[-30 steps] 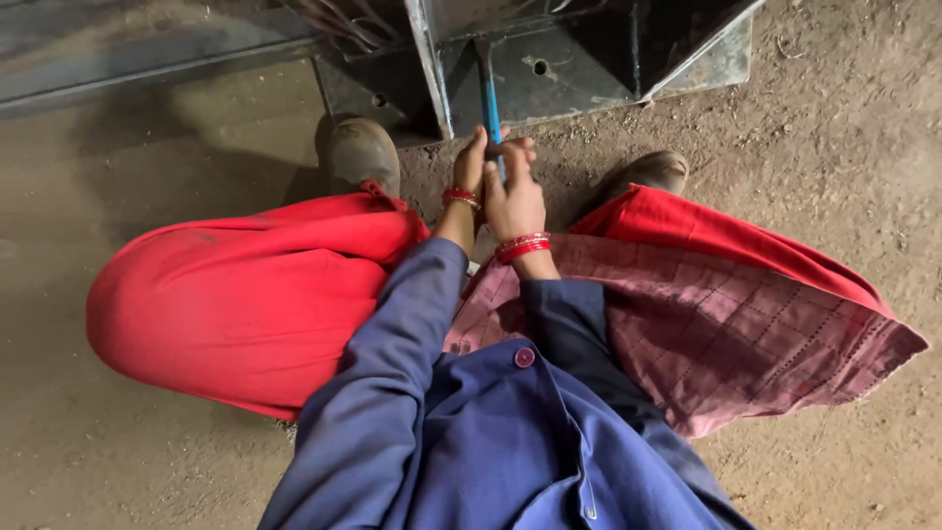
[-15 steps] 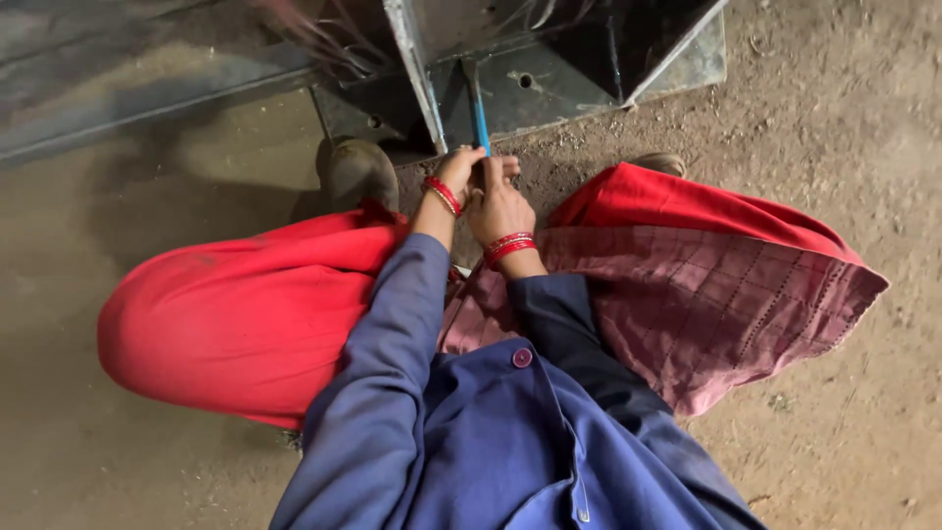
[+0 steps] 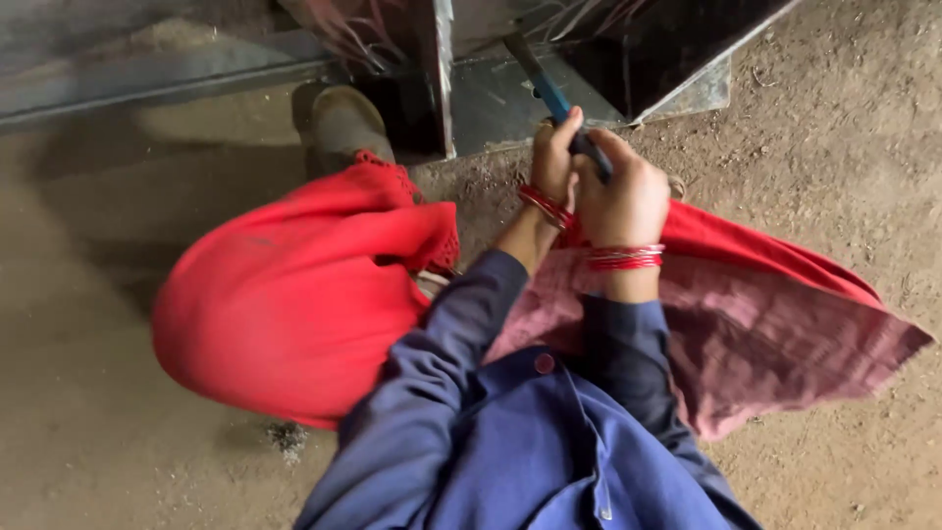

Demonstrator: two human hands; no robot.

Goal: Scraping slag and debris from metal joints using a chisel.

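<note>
Both my hands are wrapped around one blue-handled tool (image 3: 551, 95) that points up and away toward a metal frame (image 3: 444, 69). My left hand (image 3: 554, 157) grips it on the left side, thumb up. My right hand (image 3: 620, 188) closes over the handle just beside it. Red bangles circle both wrists. The tool's dark tip reaches the grey metal plate (image 3: 491, 103) at the frame's base; the exact contact spot is hard to make out.
I crouch on dusty dirt ground (image 3: 88, 324). Red cloth (image 3: 285, 294) covers my knees, and a maroon checked cloth (image 3: 765, 334) spreads to the right. My shoe (image 3: 343, 123) rests by the frame. A dark slanted metal panel (image 3: 667, 49) stands behind.
The view has shifted, so hands and tool now sit further right and closer. My grip on the blue-handled tool is unchanged, and the tool tilts more to the left.
</note>
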